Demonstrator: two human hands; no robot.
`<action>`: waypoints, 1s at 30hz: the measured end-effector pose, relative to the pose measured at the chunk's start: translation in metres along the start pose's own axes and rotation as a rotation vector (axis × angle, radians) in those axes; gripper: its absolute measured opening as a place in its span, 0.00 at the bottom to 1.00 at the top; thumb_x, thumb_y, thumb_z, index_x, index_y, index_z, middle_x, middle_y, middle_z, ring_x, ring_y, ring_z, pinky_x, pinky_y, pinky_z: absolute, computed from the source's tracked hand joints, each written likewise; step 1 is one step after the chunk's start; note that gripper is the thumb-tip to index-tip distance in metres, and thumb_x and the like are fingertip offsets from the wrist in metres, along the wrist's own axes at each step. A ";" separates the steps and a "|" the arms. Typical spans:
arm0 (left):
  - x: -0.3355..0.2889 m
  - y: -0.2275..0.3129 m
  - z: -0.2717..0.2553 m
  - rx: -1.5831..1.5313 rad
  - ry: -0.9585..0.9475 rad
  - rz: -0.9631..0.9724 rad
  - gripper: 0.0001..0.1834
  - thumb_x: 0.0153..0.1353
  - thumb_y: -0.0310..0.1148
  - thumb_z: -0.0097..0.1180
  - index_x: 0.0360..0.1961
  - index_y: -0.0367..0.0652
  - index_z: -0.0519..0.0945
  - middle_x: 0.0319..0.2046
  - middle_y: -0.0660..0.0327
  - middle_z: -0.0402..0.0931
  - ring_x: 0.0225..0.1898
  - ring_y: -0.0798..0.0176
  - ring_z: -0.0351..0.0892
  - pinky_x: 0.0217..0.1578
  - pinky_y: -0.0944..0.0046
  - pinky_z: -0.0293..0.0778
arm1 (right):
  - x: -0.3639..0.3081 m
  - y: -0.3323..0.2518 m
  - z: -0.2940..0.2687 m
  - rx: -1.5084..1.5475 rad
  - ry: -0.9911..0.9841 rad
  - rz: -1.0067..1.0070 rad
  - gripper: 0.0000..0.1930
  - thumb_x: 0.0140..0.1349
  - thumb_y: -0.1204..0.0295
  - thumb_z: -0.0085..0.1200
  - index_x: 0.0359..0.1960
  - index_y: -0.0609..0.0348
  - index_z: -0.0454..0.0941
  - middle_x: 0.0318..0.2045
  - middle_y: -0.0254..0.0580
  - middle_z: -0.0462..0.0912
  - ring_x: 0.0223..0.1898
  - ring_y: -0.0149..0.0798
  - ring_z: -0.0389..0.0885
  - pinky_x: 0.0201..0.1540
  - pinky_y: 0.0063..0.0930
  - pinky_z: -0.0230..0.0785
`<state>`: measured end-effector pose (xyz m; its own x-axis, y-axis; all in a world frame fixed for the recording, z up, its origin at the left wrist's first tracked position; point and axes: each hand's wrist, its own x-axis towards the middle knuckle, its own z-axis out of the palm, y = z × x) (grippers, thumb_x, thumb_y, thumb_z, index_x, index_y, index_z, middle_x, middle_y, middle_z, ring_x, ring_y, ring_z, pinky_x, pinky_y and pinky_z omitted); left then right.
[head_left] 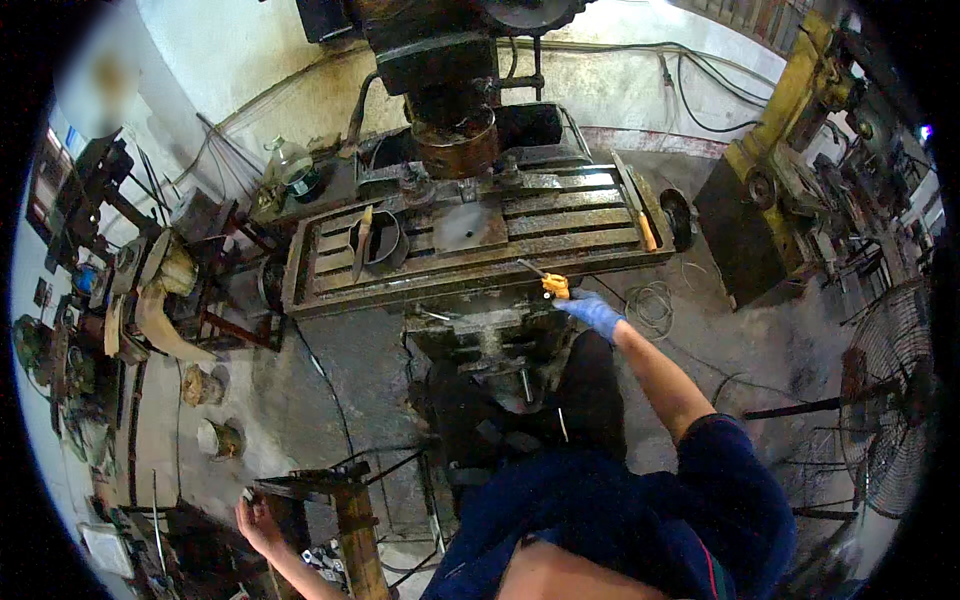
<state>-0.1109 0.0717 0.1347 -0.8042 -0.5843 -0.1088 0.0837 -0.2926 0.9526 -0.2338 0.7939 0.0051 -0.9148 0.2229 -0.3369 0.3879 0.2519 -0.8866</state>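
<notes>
While gloved right hand clasps yellow tool, best keep wrist steady, thin tip clear of machine bed edge; left hand curled, cannot tell if pinching anything.

Stained white wall at back; slack black cables strung along it. To the left I see a clear plastic jug, dark toward its bottom. Tall yellow machine with dark base at right, round wire-cage fan nearby. Grey floor: loosely coiled pale wire; well apart, a squat cylindrical tub.
</notes>
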 end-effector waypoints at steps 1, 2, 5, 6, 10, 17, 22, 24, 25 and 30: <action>-0.003 0.009 0.023 -0.052 0.013 0.000 0.11 0.56 0.34 0.53 0.36 0.38 0.73 0.35 0.59 0.74 0.36 0.63 0.74 0.38 0.64 0.72 | 0.010 0.002 0.013 0.038 -0.056 -0.012 0.24 0.50 0.57 0.59 0.42 0.63 0.75 0.38 0.41 0.80 0.38 0.35 0.76 0.43 0.28 0.66; 0.000 0.012 0.034 -0.048 -0.038 -0.036 0.09 0.57 0.33 0.52 0.36 0.39 0.73 0.33 0.60 0.74 0.35 0.65 0.74 0.37 0.64 0.72 | 0.018 0.003 0.025 0.044 0.006 -0.017 0.23 0.50 0.57 0.60 0.41 0.62 0.75 0.37 0.40 0.80 0.36 0.35 0.77 0.42 0.28 0.66; -0.004 0.013 0.106 -0.041 -0.225 0.072 0.07 0.56 0.30 0.53 0.34 0.39 0.73 0.31 0.61 0.74 0.31 0.67 0.73 0.35 0.65 0.72 | 0.023 0.006 0.046 0.028 0.188 -0.057 0.22 0.48 0.58 0.61 0.40 0.61 0.75 0.34 0.38 0.80 0.33 0.36 0.77 0.39 0.29 0.67; 0.003 0.006 0.107 -0.051 -0.242 0.045 0.07 0.55 0.29 0.53 0.34 0.39 0.72 0.31 0.62 0.74 0.29 0.68 0.72 0.33 0.65 0.72 | 0.016 0.004 0.050 0.005 0.242 -0.093 0.23 0.47 0.59 0.62 0.41 0.61 0.75 0.34 0.40 0.80 0.33 0.37 0.76 0.39 0.29 0.67; 0.005 -0.004 0.148 -0.033 -0.422 -0.031 0.04 0.54 0.25 0.54 0.31 0.39 0.72 0.27 0.63 0.72 0.25 0.71 0.70 0.28 0.69 0.70 | -0.031 -0.042 0.027 0.131 0.531 -0.459 0.30 0.45 0.57 0.64 0.46 0.63 0.71 0.36 0.45 0.78 0.35 0.39 0.76 0.40 0.28 0.68; -0.010 -0.045 0.208 0.107 -0.563 -0.070 0.05 0.52 0.25 0.56 0.24 0.39 0.72 0.23 0.63 0.71 0.25 0.69 0.70 0.25 0.66 0.70 | -0.097 -0.182 -0.017 -0.826 0.185 -0.316 0.29 0.49 0.45 0.52 0.40 0.59 0.75 0.31 0.52 0.79 0.36 0.50 0.79 0.42 0.39 0.69; -0.048 -0.055 0.278 0.171 -0.646 -0.054 0.07 0.49 0.23 0.57 0.21 0.41 0.71 0.20 0.65 0.69 0.22 0.70 0.69 0.23 0.65 0.71 | -0.052 -0.227 0.007 -1.103 0.130 -0.227 0.23 0.50 0.49 0.48 0.30 0.59 0.79 0.29 0.51 0.80 0.33 0.51 0.79 0.37 0.40 0.70; -0.054 -0.062 0.292 0.179 -0.719 -0.054 0.08 0.47 0.22 0.58 0.21 0.41 0.70 0.20 0.65 0.69 0.21 0.69 0.70 0.20 0.66 0.71 | -0.025 -0.233 0.015 -1.078 0.133 -0.212 0.21 0.50 0.53 0.49 0.30 0.60 0.79 0.30 0.51 0.80 0.33 0.51 0.79 0.36 0.41 0.70; -0.057 -0.067 0.300 0.174 -0.709 -0.050 0.08 0.48 0.22 0.58 0.20 0.41 0.69 0.20 0.64 0.70 0.20 0.68 0.71 0.19 0.67 0.70 | -0.017 -0.237 0.017 -1.081 0.132 -0.194 0.20 0.49 0.55 0.48 0.31 0.59 0.79 0.31 0.50 0.80 0.34 0.50 0.79 0.37 0.40 0.70; -0.070 -0.076 0.337 0.275 -0.793 -0.078 0.09 0.49 0.21 0.56 0.20 0.40 0.68 0.19 0.63 0.70 0.17 0.70 0.69 0.18 0.69 0.68 | -0.033 -0.231 0.016 -1.039 0.007 -0.184 0.21 0.47 0.52 0.50 0.29 0.60 0.80 0.30 0.51 0.81 0.33 0.48 0.80 0.36 0.38 0.71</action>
<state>-0.2592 0.3893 0.1658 -0.9853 0.1652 -0.0429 -0.0528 -0.0556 0.9971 -0.2955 0.7132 0.2162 -0.9701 0.1039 -0.2194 0.1521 0.9645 -0.2160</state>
